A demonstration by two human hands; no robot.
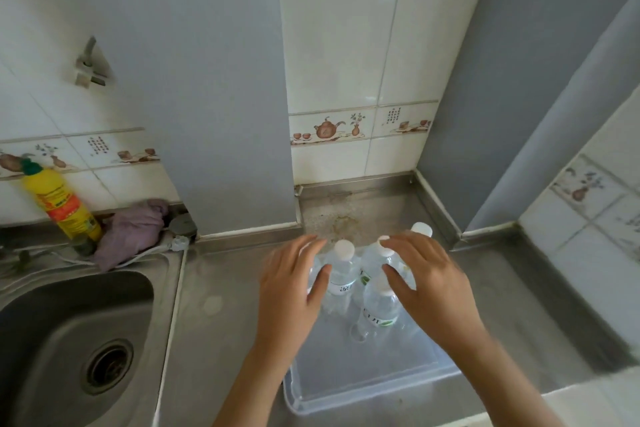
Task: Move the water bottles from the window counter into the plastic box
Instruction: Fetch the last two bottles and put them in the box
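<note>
While motion blurs the frame:
Hands: left hand [294, 291] and right hand [424, 282], fingers spread, partly hide upright clear plastic water bottles [343, 279].
Bottles: inside translucent rectangular plastic box [363, 388].
Labels: unreadable.

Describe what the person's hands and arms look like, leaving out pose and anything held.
Both the left hand and the right hand are bare: no gloves, rings, watch or bracelet in view. The forearms are bare too, with no sleeves showing down to the picture's lower edge. Motion blur softens the fingertips.
</note>
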